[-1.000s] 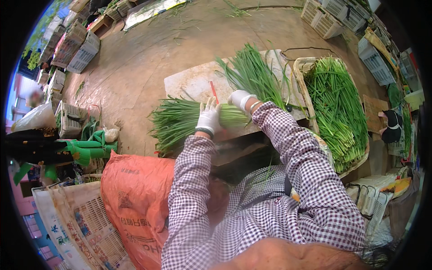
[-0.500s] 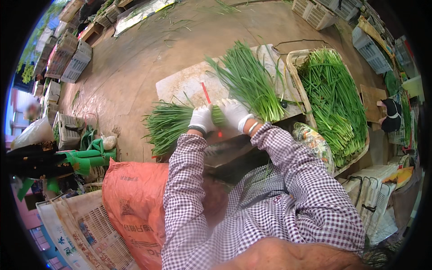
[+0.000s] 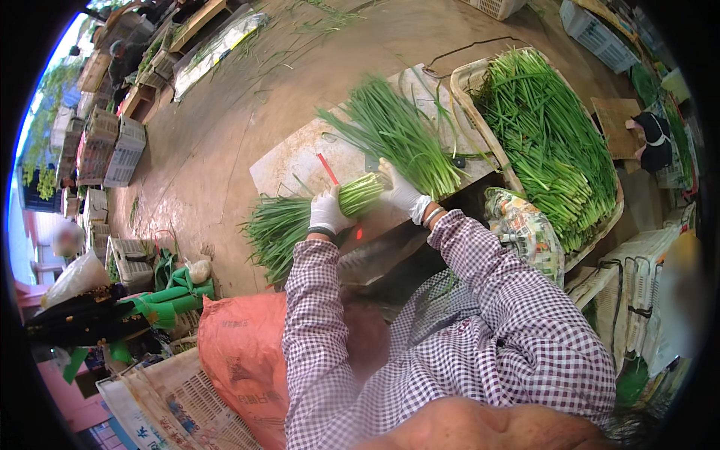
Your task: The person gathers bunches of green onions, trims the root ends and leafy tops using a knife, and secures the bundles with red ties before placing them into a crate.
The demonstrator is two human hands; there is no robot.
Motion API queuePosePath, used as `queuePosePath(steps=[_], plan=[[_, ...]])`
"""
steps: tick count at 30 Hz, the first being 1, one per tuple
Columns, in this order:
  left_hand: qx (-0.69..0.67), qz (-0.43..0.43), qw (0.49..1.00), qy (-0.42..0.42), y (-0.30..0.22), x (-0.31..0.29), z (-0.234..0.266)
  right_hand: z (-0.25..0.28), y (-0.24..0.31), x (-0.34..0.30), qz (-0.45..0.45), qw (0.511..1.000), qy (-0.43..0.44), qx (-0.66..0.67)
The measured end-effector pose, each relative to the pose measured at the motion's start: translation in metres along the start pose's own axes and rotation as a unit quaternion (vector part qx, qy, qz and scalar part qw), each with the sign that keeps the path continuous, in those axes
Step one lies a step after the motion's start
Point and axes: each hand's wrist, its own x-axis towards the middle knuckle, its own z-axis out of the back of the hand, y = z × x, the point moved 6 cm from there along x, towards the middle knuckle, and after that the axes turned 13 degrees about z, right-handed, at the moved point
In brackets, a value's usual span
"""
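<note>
1. Head view: since the frame half a second earlier, the person's right hand (image 3: 403,193) has shifted away from the left hand (image 3: 328,211), from beside it to the pale stalk ends of the green bundle (image 3: 361,194). The view has also swung a little, so the surroundings sit differently in it.
2. The left hand, in a white glove, grasps the bundle around its stalks, its fingers wrapped over the top.
3. The right hand, gloved alike, rests against the pale ends with its fingers pointing up and away from the person; whether it grips any stalks cannot be told.
4. The bundle lies crosswise at the near edge of a pale, stained board (image 3: 289,166), its leafy tips spread to the left. A red strip (image 3: 327,169) shows on the far side of the bundle, beside the left hand.
5. A second green bundle (image 3: 401,139) lies on the board beyond the right hand, its pale ends toward the person.
6. To the right stands a crate (image 3: 466,78) filled with similar long greens; a patterned bag (image 3: 529,236) is near its closer end. An orange-red sack (image 3: 247,360) stands left of the left forearm.
</note>
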Motion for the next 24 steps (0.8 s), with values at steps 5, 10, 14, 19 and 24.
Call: queuePosePath(steps=[5, 10, 14, 19, 24], plan=[[-0.005, -0.005, 1.000, 0.019, -0.006, -0.002, 0.004, 0.017, -0.030, 0.006, -0.010, 0.966, -0.128, 0.226], [-0.003, -0.005, 0.999, 0.051, -0.005, -0.004, 0.005, 0.009, -0.011, 0.004, 0.055, 0.986, -0.124, 0.094], [0.022, -0.020, 0.998, 0.049, -0.019, -0.001, 0.013, 0.022, -0.100, 0.030, 0.034, 0.979, -0.131, 0.154], [0.021, 0.006, 0.998, 0.051, 0.001, -0.001, -0.001, -0.012, 0.012, 0.021, 0.092, 0.952, 0.006, -0.291], [0.033, 0.025, 0.996, 0.076, -0.007, 0.001, 0.004, -0.075, 0.038, 0.010, 0.145, 0.712, 0.268, -0.632]])
